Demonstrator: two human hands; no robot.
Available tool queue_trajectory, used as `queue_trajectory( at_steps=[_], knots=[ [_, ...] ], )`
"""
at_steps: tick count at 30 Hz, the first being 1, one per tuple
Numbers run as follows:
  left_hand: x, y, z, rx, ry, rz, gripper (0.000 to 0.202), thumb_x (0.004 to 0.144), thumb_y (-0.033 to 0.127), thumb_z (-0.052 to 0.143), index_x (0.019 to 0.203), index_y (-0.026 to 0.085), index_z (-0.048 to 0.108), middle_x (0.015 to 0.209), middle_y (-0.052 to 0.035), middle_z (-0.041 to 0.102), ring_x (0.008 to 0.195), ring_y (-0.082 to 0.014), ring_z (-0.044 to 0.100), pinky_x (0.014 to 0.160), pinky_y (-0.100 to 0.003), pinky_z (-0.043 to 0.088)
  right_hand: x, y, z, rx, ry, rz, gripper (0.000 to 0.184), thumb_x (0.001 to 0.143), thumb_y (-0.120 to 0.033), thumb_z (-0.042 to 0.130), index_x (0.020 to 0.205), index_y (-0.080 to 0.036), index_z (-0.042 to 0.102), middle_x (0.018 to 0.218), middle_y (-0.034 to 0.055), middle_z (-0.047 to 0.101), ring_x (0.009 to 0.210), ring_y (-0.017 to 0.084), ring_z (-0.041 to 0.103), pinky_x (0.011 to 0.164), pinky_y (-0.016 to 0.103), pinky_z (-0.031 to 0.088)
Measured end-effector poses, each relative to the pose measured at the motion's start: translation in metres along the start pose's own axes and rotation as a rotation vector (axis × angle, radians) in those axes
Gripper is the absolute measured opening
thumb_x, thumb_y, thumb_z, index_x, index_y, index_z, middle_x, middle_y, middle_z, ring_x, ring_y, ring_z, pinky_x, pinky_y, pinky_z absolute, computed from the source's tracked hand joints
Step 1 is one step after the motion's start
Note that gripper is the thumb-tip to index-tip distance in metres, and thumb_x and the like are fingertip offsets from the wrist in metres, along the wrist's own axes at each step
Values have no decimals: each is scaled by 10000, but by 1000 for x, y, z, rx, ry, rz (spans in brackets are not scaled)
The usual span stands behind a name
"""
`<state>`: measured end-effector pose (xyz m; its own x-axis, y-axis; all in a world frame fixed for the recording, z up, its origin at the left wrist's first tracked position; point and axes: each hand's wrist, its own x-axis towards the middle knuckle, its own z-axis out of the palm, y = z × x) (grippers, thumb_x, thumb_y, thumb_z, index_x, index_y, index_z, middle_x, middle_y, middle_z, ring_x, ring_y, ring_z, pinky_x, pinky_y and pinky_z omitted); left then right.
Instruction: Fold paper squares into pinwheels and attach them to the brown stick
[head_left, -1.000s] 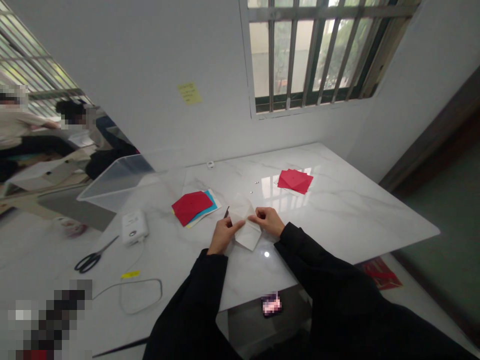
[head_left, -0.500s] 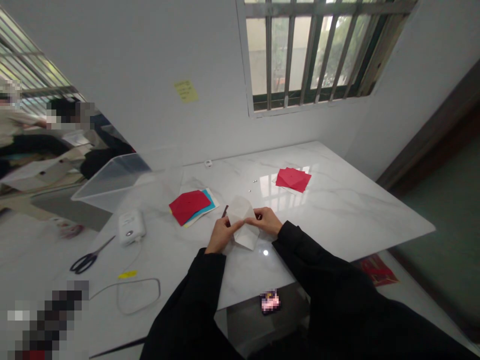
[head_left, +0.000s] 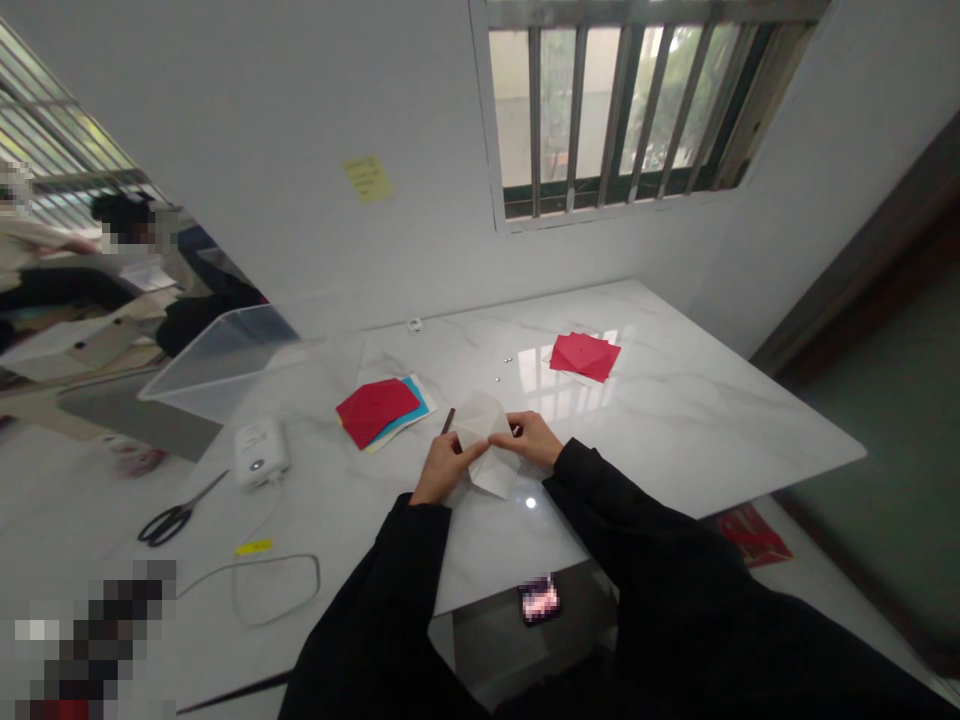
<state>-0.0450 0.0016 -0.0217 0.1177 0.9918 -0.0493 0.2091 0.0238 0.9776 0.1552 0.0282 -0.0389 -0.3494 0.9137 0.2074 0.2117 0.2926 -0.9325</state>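
Between both hands is a white paper envelope (head_left: 493, 475), its pointed flap upward, held just over the marble-patterned table (head_left: 675, 420). My left hand (head_left: 444, 465) pinches its left side, thumb laid across the front. From the right, my right hand (head_left: 534, 440) grips it, and the two thumbs nearly meet at the middle. Fingers behind the paper are hidden. A thin dark strip (head_left: 448, 420) shows just beyond my left fingers. Left of the hands lies a stack of envelopes (head_left: 379, 410), red on top with blue and cream below. Another red envelope pile (head_left: 585, 357) rests farther right.
Scissors (head_left: 172, 520), a white device (head_left: 260, 452) with a cable and a yellow tag (head_left: 253, 547) lie at the left. A clear plastic bin (head_left: 217, 365) stands behind them. Tiny shiny pieces (head_left: 498, 379) sit beyond my hands. People sit at far left.
My hands keep the same grip on the envelope, with the thumbs barely shifted. The whole view has moved very slightly.
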Motion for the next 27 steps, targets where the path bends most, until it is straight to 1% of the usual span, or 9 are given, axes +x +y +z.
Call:
queue_trajectory(
  at_steps=[2,4,7,9,12,16,21,25,27],
  knots=[
    [0,1,0,16,-9,1,508,675,492,835,984,92,776,967,-151,777,871,-329,728,746,-366,557,2,2,0,28,4,2,357,797,-458,703,922,-132,778,741,27,676,634,125,492,593,232,380],
    [-1,2,0,31,-6,-1,500,676,480,833,982,89,775,971,-155,776,869,-329,727,749,-371,559,3,6,0,72,28,11,407,825,-528,660,847,-132,753,707,18,637,633,123,470,584,233,369],
    [-2,4,1,33,-6,0,483,676,452,832,991,90,769,1002,-156,773,886,-324,725,774,-382,563,6,11,0,124,87,24,508,858,-614,576,689,-141,654,626,-4,524,620,119,421,558,235,336],
    [-3,5,2,26,-9,-2,473,678,440,829,993,93,765,1017,-154,772,904,-324,724,794,-391,565,6,13,0,139,105,26,532,853,-636,567,634,-152,591,601,-14,459,612,117,396,548,239,317],
    [-3,6,2,24,-2,-9,479,669,438,832,994,93,762,1031,-161,768,916,-331,723,801,-398,567,6,13,-1,147,105,28,529,841,-645,575,639,-156,579,609,-15,441,614,118,387,549,243,310],
    [-2,4,2,19,6,-20,497,663,443,832,998,83,760,1022,-169,768,904,-333,723,787,-398,569,6,13,-1,136,89,8,532,862,-642,552,643,-159,575,611,-16,427,616,118,380,552,245,298],
    [-2,3,2,-6,11,-32,504,650,444,831,1002,91,758,1015,-155,771,908,-328,721,790,-401,573,6,15,0,104,96,14,545,875,-655,521,647,-162,577,609,-16,426,613,120,378,556,246,306],
    [-2,2,1,15,17,-34,494,647,442,830,981,84,764,1015,-172,768,906,-339,722,777,-396,573,7,12,0,151,109,15,515,871,-644,528,739,-159,640,634,-9,476,624,126,410,560,242,320],
    [-2,2,1,9,1,-37,489,651,439,830,980,83,763,1004,-176,768,888,-339,725,761,-393,571,7,10,-1,175,127,22,505,865,-630,544,752,-151,659,633,-6,488,621,126,415,559,243,318]
  ],
)
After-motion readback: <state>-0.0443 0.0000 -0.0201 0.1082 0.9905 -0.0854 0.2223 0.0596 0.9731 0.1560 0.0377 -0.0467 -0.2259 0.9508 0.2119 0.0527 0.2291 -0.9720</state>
